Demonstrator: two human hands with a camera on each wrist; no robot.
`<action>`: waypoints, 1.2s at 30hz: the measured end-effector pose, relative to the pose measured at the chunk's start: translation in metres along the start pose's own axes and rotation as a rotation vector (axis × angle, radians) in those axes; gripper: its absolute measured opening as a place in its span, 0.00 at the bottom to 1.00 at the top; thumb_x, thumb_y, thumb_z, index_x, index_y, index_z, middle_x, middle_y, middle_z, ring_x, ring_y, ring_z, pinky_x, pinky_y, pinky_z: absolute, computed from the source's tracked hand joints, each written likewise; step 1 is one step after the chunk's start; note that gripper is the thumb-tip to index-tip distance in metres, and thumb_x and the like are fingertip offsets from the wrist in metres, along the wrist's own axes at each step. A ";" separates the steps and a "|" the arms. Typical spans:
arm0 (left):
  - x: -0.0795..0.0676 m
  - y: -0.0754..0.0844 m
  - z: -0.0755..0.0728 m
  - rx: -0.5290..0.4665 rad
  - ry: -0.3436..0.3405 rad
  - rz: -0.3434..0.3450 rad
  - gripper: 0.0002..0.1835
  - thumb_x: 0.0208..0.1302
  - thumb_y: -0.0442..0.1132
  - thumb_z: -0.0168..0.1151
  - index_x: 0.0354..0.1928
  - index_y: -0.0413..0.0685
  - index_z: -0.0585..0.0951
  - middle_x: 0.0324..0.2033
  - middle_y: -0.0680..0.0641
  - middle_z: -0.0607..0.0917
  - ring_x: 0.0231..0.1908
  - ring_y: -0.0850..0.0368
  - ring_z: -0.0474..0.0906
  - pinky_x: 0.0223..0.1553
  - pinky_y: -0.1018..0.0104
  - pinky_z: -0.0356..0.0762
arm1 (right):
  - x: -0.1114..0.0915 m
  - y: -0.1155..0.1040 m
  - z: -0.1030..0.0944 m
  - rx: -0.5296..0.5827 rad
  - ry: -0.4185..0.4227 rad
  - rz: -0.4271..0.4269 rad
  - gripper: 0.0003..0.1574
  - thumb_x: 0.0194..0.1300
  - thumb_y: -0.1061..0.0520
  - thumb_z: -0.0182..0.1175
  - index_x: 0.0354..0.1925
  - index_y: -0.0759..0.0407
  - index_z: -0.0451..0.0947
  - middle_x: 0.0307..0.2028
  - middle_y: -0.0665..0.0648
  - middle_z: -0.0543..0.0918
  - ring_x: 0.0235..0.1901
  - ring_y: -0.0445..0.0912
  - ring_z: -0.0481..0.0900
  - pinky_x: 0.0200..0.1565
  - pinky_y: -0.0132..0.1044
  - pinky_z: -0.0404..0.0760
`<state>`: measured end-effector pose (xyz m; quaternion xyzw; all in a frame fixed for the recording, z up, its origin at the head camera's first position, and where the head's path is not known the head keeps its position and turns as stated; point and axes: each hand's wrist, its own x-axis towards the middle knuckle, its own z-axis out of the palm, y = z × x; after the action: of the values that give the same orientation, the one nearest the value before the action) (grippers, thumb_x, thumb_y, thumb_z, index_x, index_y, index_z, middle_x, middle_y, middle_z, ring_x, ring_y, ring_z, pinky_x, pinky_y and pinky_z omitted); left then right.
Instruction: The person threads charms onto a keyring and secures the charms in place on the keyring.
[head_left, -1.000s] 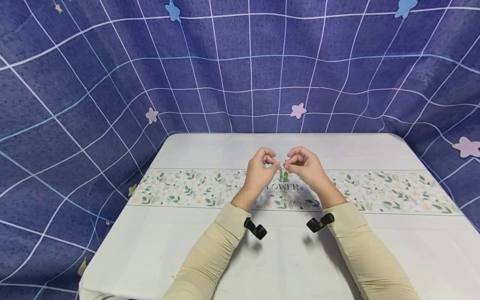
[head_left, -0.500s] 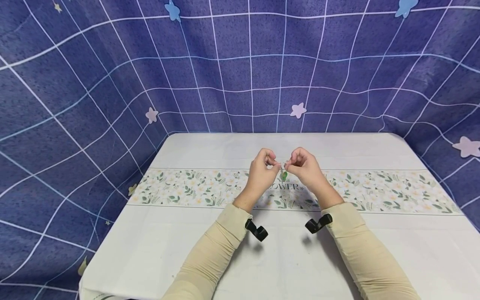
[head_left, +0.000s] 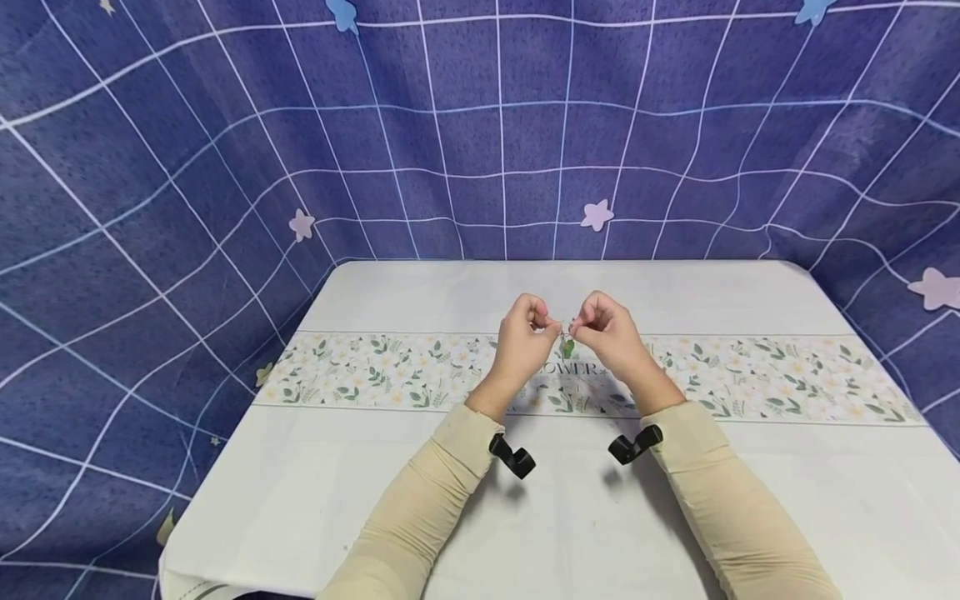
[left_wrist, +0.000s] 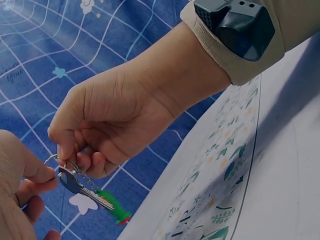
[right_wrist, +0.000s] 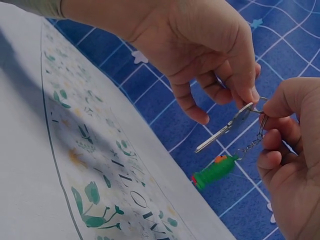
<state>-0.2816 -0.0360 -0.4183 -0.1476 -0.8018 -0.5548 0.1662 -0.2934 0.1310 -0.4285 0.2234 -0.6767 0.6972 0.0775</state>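
Above the middle of the table, my two hands meet at a small keyring. My left hand (head_left: 521,346) pinches the ring beside the head of a silver key (right_wrist: 222,130) with thumb and fingertips. From the other side, my right hand (head_left: 611,340) pinches the metal ring (right_wrist: 265,120), where a short chain (right_wrist: 250,145) hangs. A green figure-like charm (right_wrist: 215,172) with orange and red parts dangles from that chain. The left wrist view shows the key and charm hanging side by side. Fingertips partly hide the ring, so whether the key is threaded on it is unclear.
The table has a white cloth (head_left: 585,517) with a printed floral band (head_left: 405,371) bearing lettering. Behind it and at its sides hangs a blue curtain (head_left: 465,142) with grid lines and stars. A black wrist camera (head_left: 512,456) is strapped to each sleeve.
Both hands stay almost in place, pinching the ring. The key and green charm have shifted slightly beneath the fingers. The head view has tilted a little downward.
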 end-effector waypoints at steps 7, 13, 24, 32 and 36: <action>0.000 0.001 0.000 -0.006 0.017 -0.011 0.14 0.59 0.26 0.66 0.33 0.46 0.69 0.27 0.48 0.81 0.28 0.58 0.76 0.32 0.68 0.70 | 0.000 0.000 0.003 0.002 0.001 -0.016 0.14 0.59 0.82 0.52 0.31 0.74 0.56 0.26 0.51 0.78 0.29 0.41 0.78 0.33 0.30 0.79; 0.000 0.002 0.002 0.003 0.042 -0.020 0.13 0.58 0.26 0.66 0.34 0.45 0.71 0.27 0.48 0.81 0.27 0.59 0.73 0.30 0.69 0.69 | 0.000 0.001 0.006 -0.023 0.009 -0.044 0.14 0.60 0.81 0.53 0.32 0.75 0.57 0.26 0.52 0.75 0.27 0.41 0.75 0.32 0.28 0.76; 0.004 0.003 0.000 0.007 -0.047 -0.069 0.13 0.64 0.28 0.63 0.49 0.44 0.82 0.28 0.49 0.84 0.24 0.60 0.73 0.24 0.71 0.70 | 0.001 0.002 0.008 -0.026 0.020 -0.104 0.13 0.60 0.81 0.52 0.33 0.74 0.57 0.27 0.52 0.75 0.26 0.40 0.72 0.29 0.29 0.71; 0.007 0.002 -0.004 -0.030 -0.220 -0.158 0.15 0.70 0.30 0.59 0.56 0.46 0.84 0.33 0.47 0.84 0.26 0.62 0.73 0.23 0.72 0.70 | 0.001 -0.002 0.005 -0.050 0.013 -0.075 0.13 0.59 0.81 0.51 0.32 0.72 0.58 0.26 0.53 0.73 0.24 0.40 0.71 0.27 0.29 0.71; 0.006 0.001 -0.006 -0.063 -0.276 -0.198 0.16 0.73 0.31 0.57 0.57 0.47 0.84 0.36 0.47 0.82 0.27 0.61 0.71 0.25 0.71 0.70 | 0.000 -0.001 0.004 -0.070 -0.002 -0.079 0.12 0.59 0.81 0.52 0.33 0.74 0.59 0.27 0.54 0.73 0.26 0.41 0.71 0.29 0.29 0.72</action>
<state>-0.2858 -0.0408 -0.4132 -0.1477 -0.8098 -0.5679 -0.0055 -0.2917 0.1271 -0.4277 0.2478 -0.6915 0.6692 0.1120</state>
